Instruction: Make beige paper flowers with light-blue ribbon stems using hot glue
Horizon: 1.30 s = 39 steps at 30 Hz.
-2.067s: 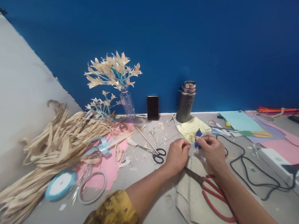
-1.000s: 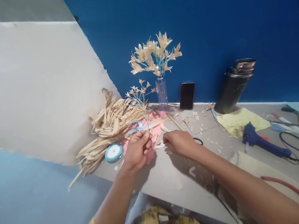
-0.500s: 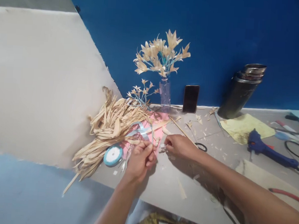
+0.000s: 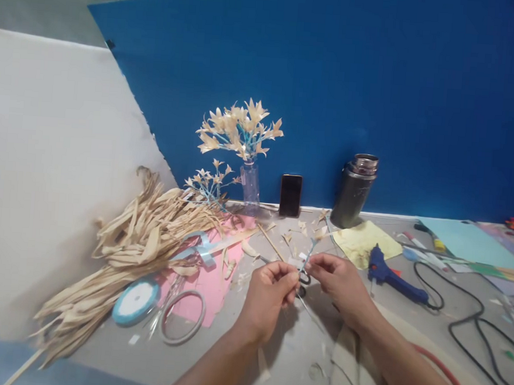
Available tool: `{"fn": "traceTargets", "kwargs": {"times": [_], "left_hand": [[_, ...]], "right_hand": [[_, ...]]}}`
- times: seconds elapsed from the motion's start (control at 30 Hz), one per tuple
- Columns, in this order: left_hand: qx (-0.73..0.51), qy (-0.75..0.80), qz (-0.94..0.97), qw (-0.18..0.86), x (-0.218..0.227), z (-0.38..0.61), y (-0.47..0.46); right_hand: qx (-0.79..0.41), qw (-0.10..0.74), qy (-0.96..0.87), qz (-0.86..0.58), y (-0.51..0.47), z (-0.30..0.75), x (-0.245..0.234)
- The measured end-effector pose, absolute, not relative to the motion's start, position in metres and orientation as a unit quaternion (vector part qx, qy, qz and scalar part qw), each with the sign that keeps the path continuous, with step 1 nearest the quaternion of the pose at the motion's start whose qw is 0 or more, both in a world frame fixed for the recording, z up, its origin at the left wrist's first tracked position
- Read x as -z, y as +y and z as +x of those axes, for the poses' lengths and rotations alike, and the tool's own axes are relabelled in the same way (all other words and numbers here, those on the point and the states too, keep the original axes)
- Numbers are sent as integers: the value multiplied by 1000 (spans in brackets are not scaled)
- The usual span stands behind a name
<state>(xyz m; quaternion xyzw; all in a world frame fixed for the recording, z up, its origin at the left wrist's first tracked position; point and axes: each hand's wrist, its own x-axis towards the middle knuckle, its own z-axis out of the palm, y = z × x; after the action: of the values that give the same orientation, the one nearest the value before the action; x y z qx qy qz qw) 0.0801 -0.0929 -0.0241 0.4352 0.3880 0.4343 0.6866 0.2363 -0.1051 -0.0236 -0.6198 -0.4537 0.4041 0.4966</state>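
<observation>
Close together over the middle of the table, both hands are pinched around a small artificial flower. Its pale husk-like petals (image 4: 320, 234) point up and away, and a thin light-blue wrapped stem (image 4: 308, 256) runs down to my fingers. My left hand (image 4: 269, 296) grips the lower stem between thumb and forefinger. Just above and to the right, the fingertips of my right hand (image 4: 338, 283) close on the same stem. A thin wire-like length (image 4: 312, 313) trails below. Black scissor handles (image 4: 304, 282) are partly hidden behind the fingers.
Dried husks (image 4: 148, 237) heap at left, beside a blue ribbon spool (image 4: 136, 301), tape ring (image 4: 180, 342) and pink paper (image 4: 219, 289). Behind stand a flower-filled bottle (image 4: 249, 186), phone (image 4: 291, 196) and flask (image 4: 354, 193). A glue gun (image 4: 394, 278) with its cord lies right.
The view has swung right. My left hand moved right, away from the pink paper, and both hands now meet on the flower stem. The tape ring has come into sight.
</observation>
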Motion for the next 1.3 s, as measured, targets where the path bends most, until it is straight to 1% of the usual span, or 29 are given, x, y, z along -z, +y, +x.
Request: {"fn": "traceTargets", "kwargs": {"times": [0.13, 0.43, 0.53, 0.67, 0.9, 1.03, 1.2, 1.3], "left_hand": [[-433, 394, 408, 700, 26, 87, -90], [-453, 376, 354, 726, 31, 92, -88], [-464, 378, 350, 721, 33, 93, -88], [-476, 380, 366, 704, 35, 94, -89], [-458, 368, 338, 736, 36, 96, -91], [-459, 363, 321, 745, 36, 98, -92], [-424, 340, 352, 762, 37, 99, -97], [-420, 372, 384, 733, 35, 91, -97]], "right_hand": [[-445, 516, -438, -586, -111, 238, 20], [-527, 515, -428, -523, -114, 240, 27], [-557, 520, -410, -501, -114, 241, 27], [-577, 504, -412, -494, -113, 242, 26], [-538, 491, -433, -530, -112, 245, 35], [-503, 494, -459, -540, -113, 241, 31], [-466, 483, -491, -555, -113, 243, 27], [-426, 486, -513, -565, -111, 249, 26]]}}
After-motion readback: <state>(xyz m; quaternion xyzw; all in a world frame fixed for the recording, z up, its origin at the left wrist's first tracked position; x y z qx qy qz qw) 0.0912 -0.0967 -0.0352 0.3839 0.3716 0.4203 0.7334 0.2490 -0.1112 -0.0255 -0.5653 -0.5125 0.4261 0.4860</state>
